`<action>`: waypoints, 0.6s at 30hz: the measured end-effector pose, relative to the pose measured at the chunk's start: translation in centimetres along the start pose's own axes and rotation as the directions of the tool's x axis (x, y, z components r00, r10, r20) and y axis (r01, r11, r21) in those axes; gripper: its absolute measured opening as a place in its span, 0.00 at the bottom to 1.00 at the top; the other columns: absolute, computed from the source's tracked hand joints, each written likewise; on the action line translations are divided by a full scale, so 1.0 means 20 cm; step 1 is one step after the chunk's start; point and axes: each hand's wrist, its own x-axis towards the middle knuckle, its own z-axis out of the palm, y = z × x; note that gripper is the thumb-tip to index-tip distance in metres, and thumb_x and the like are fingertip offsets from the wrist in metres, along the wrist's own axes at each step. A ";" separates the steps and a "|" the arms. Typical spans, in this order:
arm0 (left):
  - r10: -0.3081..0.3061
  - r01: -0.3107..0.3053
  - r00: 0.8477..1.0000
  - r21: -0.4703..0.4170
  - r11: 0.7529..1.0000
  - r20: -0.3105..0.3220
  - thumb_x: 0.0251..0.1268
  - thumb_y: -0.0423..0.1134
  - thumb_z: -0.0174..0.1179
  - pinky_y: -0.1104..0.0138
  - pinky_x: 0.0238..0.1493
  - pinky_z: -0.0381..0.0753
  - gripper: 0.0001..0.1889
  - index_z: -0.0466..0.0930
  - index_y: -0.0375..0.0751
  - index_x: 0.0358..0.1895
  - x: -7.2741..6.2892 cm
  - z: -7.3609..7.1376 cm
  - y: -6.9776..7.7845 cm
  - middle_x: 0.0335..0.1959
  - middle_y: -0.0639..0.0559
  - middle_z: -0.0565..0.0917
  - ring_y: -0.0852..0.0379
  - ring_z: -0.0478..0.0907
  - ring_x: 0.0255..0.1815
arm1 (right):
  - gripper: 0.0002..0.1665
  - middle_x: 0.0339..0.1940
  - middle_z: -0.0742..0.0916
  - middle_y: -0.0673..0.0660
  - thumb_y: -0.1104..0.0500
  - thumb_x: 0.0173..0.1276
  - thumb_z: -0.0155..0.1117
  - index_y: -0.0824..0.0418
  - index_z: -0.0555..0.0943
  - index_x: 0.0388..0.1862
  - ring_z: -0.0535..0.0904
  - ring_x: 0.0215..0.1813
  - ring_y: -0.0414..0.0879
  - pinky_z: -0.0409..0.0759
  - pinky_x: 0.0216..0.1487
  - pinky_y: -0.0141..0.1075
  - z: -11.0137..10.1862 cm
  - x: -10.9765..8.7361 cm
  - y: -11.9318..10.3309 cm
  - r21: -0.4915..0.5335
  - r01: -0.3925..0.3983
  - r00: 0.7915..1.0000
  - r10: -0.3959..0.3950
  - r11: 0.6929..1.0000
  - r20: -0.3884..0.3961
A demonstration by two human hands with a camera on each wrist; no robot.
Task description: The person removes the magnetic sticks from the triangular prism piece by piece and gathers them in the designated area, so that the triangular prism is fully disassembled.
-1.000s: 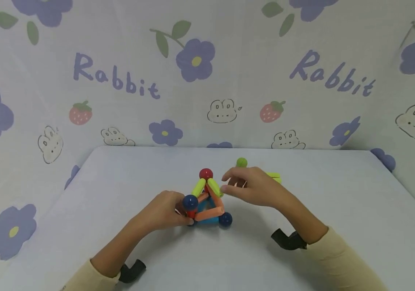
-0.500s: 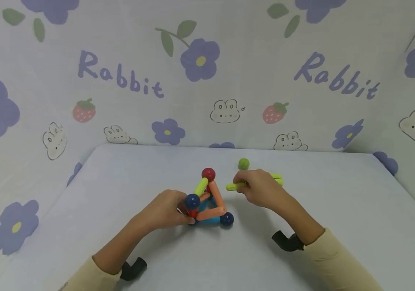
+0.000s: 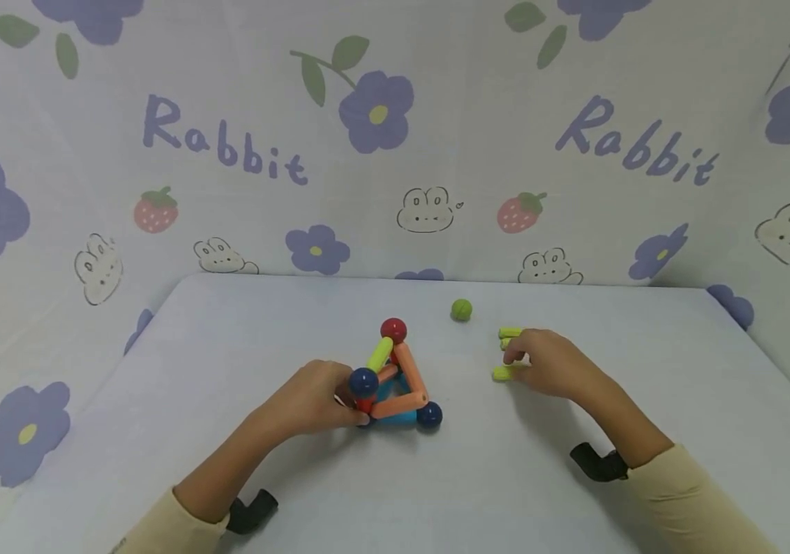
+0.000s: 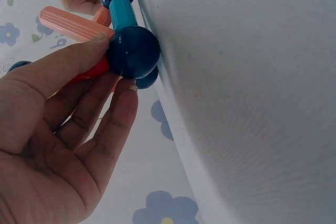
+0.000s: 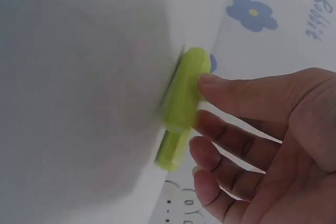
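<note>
At the middle of the white table stands a small frame of magnetic sticks and balls (image 3: 401, 405). Its red ball (image 3: 393, 331) tops a yellow-green stick (image 3: 379, 353) and an orange stick (image 3: 411, 369). With thumb and fingertips my left hand (image 3: 315, 396) holds the frame at its left corner, by a dark blue ball (image 4: 133, 52). To the right, my right hand (image 3: 550, 362) is low over the table, its thumb and fingertips at a loose yellow-green stick (image 5: 188, 90). Its fingers are parted and loosely bent, not wrapped round that stick.
More yellow-green sticks (image 3: 509, 333) lie just beyond my right hand. Farther back is a green ball (image 3: 461, 310). A printed cloth (image 3: 367, 177) hangs behind the table. Black curved pieces (image 3: 598, 462) project from both wrists.
My right hand has taken a yellow-green stick off the right side of the frame and carried it right, down to the table. My left hand has kept its hold on the frame.
</note>
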 end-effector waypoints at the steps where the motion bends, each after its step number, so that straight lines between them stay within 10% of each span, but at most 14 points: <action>1: -0.006 0.006 1.000 0.002 1.000 0.001 0.52 0.33 0.76 0.65 0.37 0.82 0.11 0.84 0.40 0.36 0.00 0.00 0.00 0.29 0.58 0.86 0.61 0.82 0.34 | 0.06 0.37 0.87 0.54 0.68 0.61 0.72 0.64 0.87 0.38 0.82 0.43 0.53 0.80 0.47 0.50 0.00 0.00 0.02 0.003 -0.012 1.000 0.012 1.000 0.009; 18: -0.011 0.011 1.000 -0.007 1.000 -0.001 0.51 0.33 0.77 0.64 0.37 0.83 0.12 0.84 0.39 0.37 0.00 0.00 -0.01 0.29 0.57 0.86 0.60 0.82 0.34 | 0.04 0.31 0.85 0.51 0.70 0.61 0.70 0.63 0.87 0.33 0.78 0.35 0.46 0.80 0.40 0.44 -0.02 -0.01 0.07 -0.021 -0.037 0.999 0.038 0.999 0.014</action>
